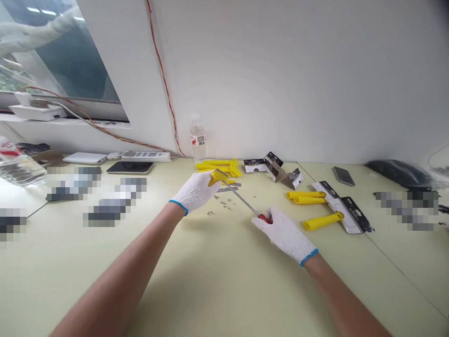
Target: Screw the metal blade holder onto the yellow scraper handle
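2 knit-gloved hands (242, 210): yellow plastic scraper (216, 176) L, slim steel screwdriver (242, 199) R

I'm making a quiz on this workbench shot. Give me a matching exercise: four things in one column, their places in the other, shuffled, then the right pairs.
Things:
1. screwdriver
2. yellow part
3. water bottle
4. small screws

Places:
A. loose on the table between the hands
B. standing against the wall
C. gripped in the left hand
D. red handle in the right hand, tip at the yellow part

Pairs: 1-D, 2-C, 3-B, 4-A
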### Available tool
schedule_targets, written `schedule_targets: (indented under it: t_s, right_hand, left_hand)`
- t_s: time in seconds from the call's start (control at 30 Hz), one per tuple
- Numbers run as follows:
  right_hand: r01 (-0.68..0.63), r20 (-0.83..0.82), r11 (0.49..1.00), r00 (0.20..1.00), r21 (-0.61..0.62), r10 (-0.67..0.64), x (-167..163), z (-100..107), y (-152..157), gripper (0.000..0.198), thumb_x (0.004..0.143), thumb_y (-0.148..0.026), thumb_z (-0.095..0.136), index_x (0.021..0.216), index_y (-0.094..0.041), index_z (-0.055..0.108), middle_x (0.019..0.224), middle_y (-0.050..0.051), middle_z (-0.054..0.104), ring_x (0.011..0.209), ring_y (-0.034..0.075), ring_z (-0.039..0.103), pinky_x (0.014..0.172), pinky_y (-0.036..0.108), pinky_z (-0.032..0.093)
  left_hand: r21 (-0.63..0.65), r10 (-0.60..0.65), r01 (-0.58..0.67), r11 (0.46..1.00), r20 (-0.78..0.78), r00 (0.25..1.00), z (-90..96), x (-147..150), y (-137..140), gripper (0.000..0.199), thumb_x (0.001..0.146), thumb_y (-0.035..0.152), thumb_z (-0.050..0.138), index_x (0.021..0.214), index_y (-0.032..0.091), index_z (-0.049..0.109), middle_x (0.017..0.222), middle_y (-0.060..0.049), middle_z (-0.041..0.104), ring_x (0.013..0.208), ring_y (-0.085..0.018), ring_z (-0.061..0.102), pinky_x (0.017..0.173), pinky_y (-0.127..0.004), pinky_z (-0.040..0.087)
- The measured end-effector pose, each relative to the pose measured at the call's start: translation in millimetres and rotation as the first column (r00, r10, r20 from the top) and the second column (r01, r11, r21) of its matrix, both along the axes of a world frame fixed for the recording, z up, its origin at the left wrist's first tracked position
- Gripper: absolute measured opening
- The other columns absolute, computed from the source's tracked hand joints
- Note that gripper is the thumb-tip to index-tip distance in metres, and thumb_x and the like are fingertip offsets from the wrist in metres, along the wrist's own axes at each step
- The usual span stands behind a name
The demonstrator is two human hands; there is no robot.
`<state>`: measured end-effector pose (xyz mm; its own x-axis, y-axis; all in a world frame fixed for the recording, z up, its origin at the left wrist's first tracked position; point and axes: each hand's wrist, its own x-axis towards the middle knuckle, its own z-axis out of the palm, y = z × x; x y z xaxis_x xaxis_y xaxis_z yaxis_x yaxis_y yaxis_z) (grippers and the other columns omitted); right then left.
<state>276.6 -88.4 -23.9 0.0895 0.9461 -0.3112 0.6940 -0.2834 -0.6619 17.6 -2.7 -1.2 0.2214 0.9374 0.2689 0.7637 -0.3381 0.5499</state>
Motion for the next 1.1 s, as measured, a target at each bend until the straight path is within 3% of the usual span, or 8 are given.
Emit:
schedule_targets:
  t_s: [0.17, 0.33, 0.53, 0.73, 0.9, 0.97, 1.1]
  right_hand:
    - [-0.041, -0.032, 0.999, 0.999, -0.023, 0.040, -0.4, 4.1, -1.5, 0.055, 0.103, -0.058, 0.028, 0.084, -0.012, 0.053, 0.074, 0.008, 0.058, 0.052, 0.008, 0.046, 0.049, 0.020, 0.033]
    - [-0.005, 0.019, 1.000, 1.000, 0.019, 0.005, 3.9, -2.7, 0.4, 0.045, 0.092, -0.059, 0.058, 0.094, -0.014, 0.054, 0.075, 0.007, 0.060, 0.053, 0.009, 0.043, 0.049, 0.021, 0.031]
    - [-0.053, -0.084, 0.998, 0.995, -0.042, 0.050, 6.1, -4.3, -1.4, 0.063, 0.101, -0.065, 0.030, 0.093, -0.011, 0.061, 0.079, 0.012, 0.062, 0.054, 0.010, 0.050, 0.050, 0.022, 0.034]
    - [-0.040, 0.058, 0.996, 0.997, -0.076, 0.045, -2.9, 1.4, 0.3, 0.047, 0.099, -0.055, 0.054, 0.098, -0.008, 0.060, 0.067, 0.003, 0.055, 0.051, 0.007, 0.046, 0.050, 0.019, 0.035]
    - [-0.085, 0.023, 0.994, 0.996, -0.076, 0.087, 5.7, 9.3, -6.9, 0.040, 0.104, -0.045, 0.053, 0.115, -0.008, 0.062, 0.101, 0.008, 0.061, 0.087, 0.012, 0.061, 0.079, 0.025, 0.055]
    - [-0.109, -0.004, 0.992, 0.994, -0.066, 0.109, 10.1, 14.0, -9.9, 0.038, 0.103, -0.041, 0.055, 0.121, -0.008, 0.062, 0.112, 0.010, 0.060, 0.098, 0.015, 0.061, 0.088, 0.029, 0.056]
    - [-0.130, -0.029, 0.990, 0.991, -0.046, 0.129, 11.0, 16.4, -10.7, 0.036, 0.103, -0.039, 0.055, 0.124, -0.010, 0.061, 0.118, 0.012, 0.059, 0.103, 0.016, 0.060, 0.092, 0.032, 0.055]
  left_hand:
    - [0.001, -0.008, 0.008, 1.000, -0.017, 1.000, -0.4, 0.1, -0.1, 0.030, 0.092, 0.038, 0.048, 0.069, 0.020, 0.051, 0.064, -0.002, 0.057, 0.057, -0.015, 0.045, 0.058, -0.029, 0.034]
    - [-0.001, 0.002, -0.002, 1.000, -0.009, 1.000, 0.3, -0.2, -0.1, 0.031, 0.092, 0.040, 0.049, 0.067, 0.021, 0.049, 0.063, -0.002, 0.057, 0.056, -0.015, 0.045, 0.057, -0.029, 0.034]
    - [0.006, -0.026, 0.026, 1.000, -0.016, 1.000, -2.0, 0.0, 0.4, 0.028, 0.093, 0.038, 0.048, 0.071, 0.021, 0.054, 0.065, -0.002, 0.059, 0.058, -0.016, 0.046, 0.058, -0.029, 0.035]
    - [-0.016, 0.009, -0.009, 1.000, -0.023, 1.000, 1.0, 1.0, -0.3, 0.031, 0.093, 0.040, 0.048, 0.071, 0.020, 0.055, 0.065, -0.002, 0.058, 0.057, -0.014, 0.046, 0.058, -0.027, 0.034]
    - [-0.011, -0.036, 0.036, 0.999, -0.019, 0.999, 1.1, 0.7, -0.6, 0.027, 0.094, 0.037, 0.047, 0.076, 0.020, 0.057, 0.070, -0.002, 0.062, 0.061, -0.015, 0.049, 0.060, -0.027, 0.034]
    - [-0.032, -0.016, 0.015, 0.999, -0.026, 1.000, 0.6, -0.2, 0.4, 0.029, 0.094, 0.039, 0.047, 0.075, 0.020, 0.056, 0.068, -0.002, 0.060, 0.060, -0.015, 0.048, 0.060, -0.027, 0.034]
    - [-0.054, 0.013, -0.015, 0.998, -0.042, 0.999, -0.9, -1.6, 2.6, 0.030, 0.093, 0.041, 0.047, 0.072, 0.020, 0.054, 0.064, -0.002, 0.058, 0.057, -0.015, 0.046, 0.058, -0.028, 0.033]
